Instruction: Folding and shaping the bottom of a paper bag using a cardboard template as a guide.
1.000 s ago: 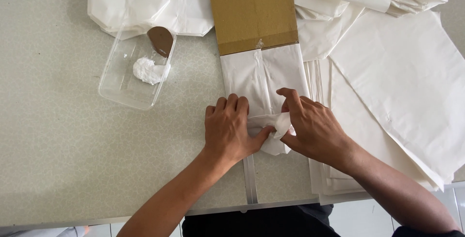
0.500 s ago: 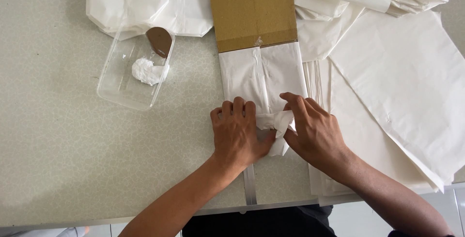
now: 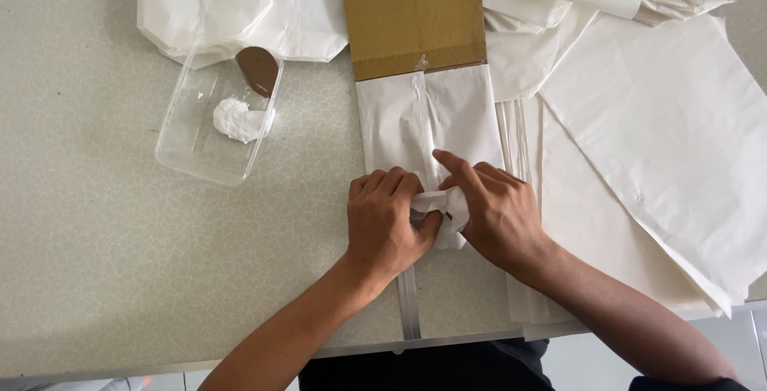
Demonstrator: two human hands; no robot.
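A white paper bag (image 3: 427, 119) lies flat on the table, wrapped around a brown cardboard board (image 3: 411, 11) that sticks out at its far end. My left hand (image 3: 387, 223) presses on the bag's near end with curled fingers. My right hand (image 3: 495, 211) rests beside it, index finger stretched over the paper. Between both hands the folded, crumpled bottom flap (image 3: 443, 203) of the bag is pinched. Part of the flap is hidden under my fingers.
A clear plastic tray (image 3: 188, 151) with a lump of white paste (image 3: 236, 119) and a brown spreader (image 3: 257, 70) sits to the left. Stacks of white paper sheets (image 3: 663, 143) lie to the right, more white bags (image 3: 216, 7) at the back left. The table edge (image 3: 447, 339) runs near me.
My left hand has slid a little right and nearer to the right hand. Both hands have closed tighter over the bag's flap.
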